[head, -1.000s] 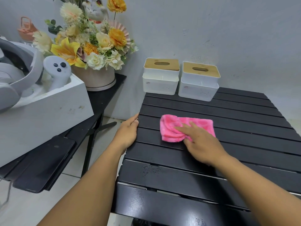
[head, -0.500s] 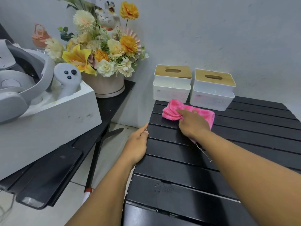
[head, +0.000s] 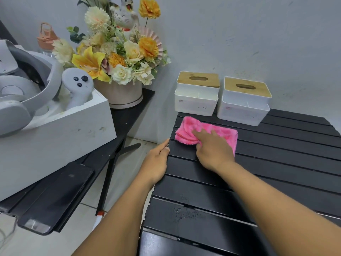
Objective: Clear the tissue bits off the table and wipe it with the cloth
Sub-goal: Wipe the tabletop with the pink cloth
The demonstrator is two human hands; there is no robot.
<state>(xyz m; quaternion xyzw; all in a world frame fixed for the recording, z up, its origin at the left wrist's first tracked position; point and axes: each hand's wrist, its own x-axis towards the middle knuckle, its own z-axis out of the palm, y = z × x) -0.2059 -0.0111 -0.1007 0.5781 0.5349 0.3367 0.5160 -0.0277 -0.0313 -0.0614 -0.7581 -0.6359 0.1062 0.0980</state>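
Note:
A pink cloth lies bunched on the black slatted table, near its far left corner. My right hand presses down on the cloth, with fingers curled into its folds. My left hand rests against the table's left edge, fingers together along the rim, holding nothing loose. No tissue bits show on the table. A few water droplets sit on a near slat.
Two white tissue boxes with wooden lids stand at the table's far edge by the wall. To the left, a second black table holds a flower pot, a white box with a headset and a dark phone.
My right hand has swept the cloth from the table's middle toward the far left corner, just before the tissue boxes. My left hand stayed on the left edge.

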